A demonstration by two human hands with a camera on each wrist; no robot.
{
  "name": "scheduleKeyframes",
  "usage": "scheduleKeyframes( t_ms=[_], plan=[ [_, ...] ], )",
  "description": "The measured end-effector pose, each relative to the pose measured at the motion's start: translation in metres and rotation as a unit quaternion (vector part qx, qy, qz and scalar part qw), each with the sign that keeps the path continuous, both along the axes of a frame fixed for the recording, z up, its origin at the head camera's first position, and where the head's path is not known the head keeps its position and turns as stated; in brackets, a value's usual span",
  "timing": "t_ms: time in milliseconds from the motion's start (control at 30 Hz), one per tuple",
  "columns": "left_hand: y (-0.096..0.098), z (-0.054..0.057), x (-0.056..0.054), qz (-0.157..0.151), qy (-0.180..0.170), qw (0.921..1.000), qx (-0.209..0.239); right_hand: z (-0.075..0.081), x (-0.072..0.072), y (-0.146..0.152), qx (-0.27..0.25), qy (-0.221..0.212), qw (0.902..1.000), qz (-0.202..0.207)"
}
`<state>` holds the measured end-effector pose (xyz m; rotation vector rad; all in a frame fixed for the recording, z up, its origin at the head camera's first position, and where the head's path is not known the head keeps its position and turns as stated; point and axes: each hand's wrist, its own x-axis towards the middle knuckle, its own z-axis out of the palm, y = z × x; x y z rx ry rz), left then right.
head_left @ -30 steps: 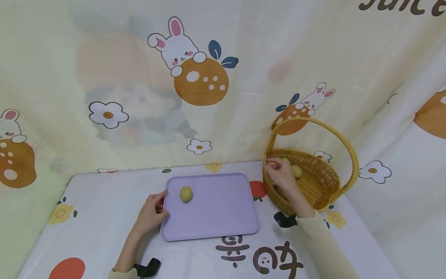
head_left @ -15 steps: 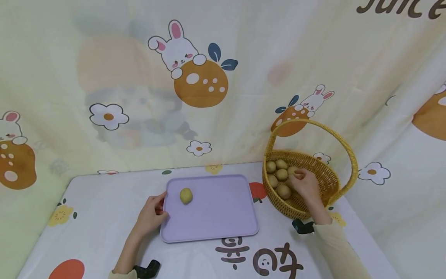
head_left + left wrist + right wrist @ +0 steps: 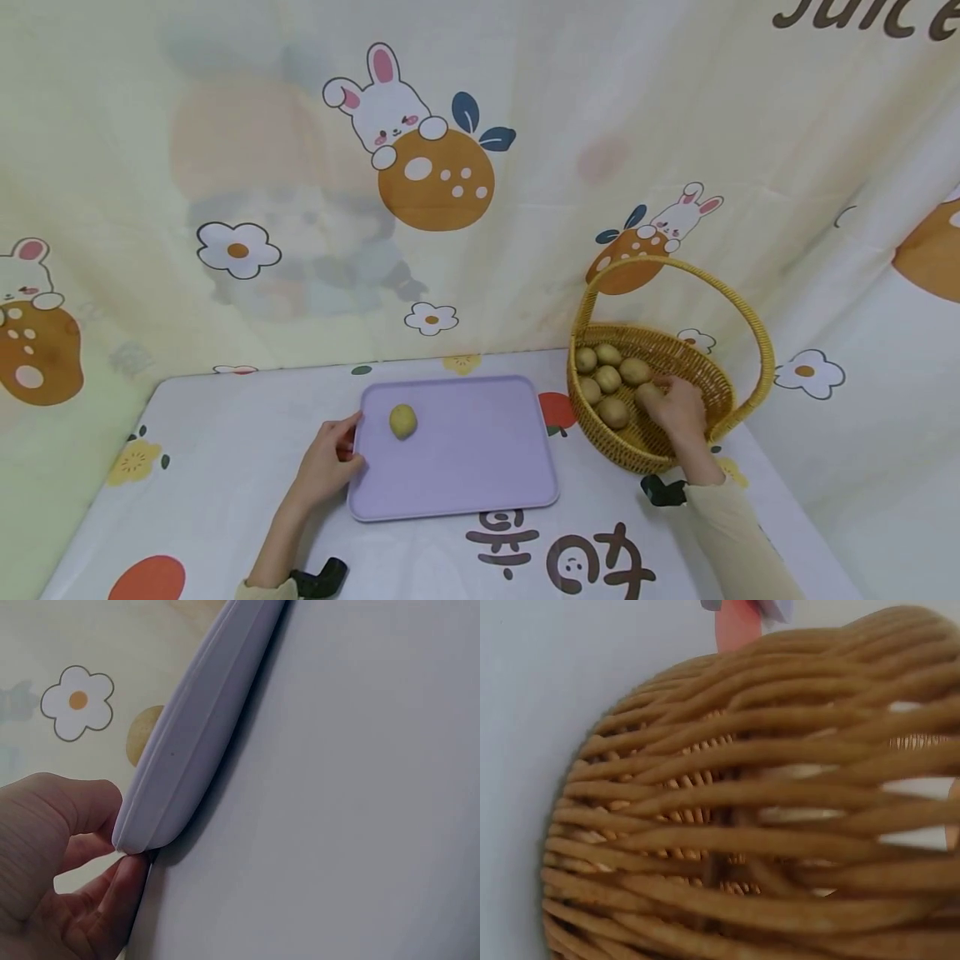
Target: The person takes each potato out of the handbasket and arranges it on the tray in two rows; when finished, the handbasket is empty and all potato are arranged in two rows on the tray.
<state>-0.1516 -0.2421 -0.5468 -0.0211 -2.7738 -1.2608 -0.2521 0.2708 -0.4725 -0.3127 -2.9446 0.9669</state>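
Note:
My left hand (image 3: 326,462) holds the left edge of a lilac rectangular tray (image 3: 465,450) lying on the table. The left wrist view shows its fingers at the tray's rim (image 3: 161,772). Near the tray's upper left lies a small yellow-green, lemon-shaped fruit (image 3: 402,422). Inside the yellow wicker basket (image 3: 697,358), my right hand (image 3: 681,410) pinches a brownish, potato-like round thing (image 3: 647,396) with curled fingers. Several similar round things (image 3: 608,379) are grouped on the basket's left side. The right wrist view is filled by the basket's woven wall (image 3: 742,840), hiding the hand.
The basket's tall arched handle (image 3: 750,321) rises over its right side, close to the right forearm. A patterned cloth (image 3: 247,467) covers the table, and a printed curtain (image 3: 300,333) hangs right behind it.
My right hand has moved rightward inside the basket, from its left wall to the middle right, uncovering the round things on the left. The left hand, tray and lemon-shaped fruit stay put.

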Motion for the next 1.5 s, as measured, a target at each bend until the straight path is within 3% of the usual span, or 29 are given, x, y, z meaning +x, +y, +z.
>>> scheduleKeyframes(
  t_ms=[933, 1500],
  plan=[
    [0.001, -0.001, -0.001, 0.002, 0.007, 1.0000, -0.004, -0.002, 0.003, 0.007, -0.090, -0.038, 0.9952, -0.005],
    [0.002, 0.001, 0.001, 0.002, 0.014, 0.9999, 0.000, 0.020, 0.009, -0.008, -0.237, -0.056, 0.9699, 0.001]
  ],
)
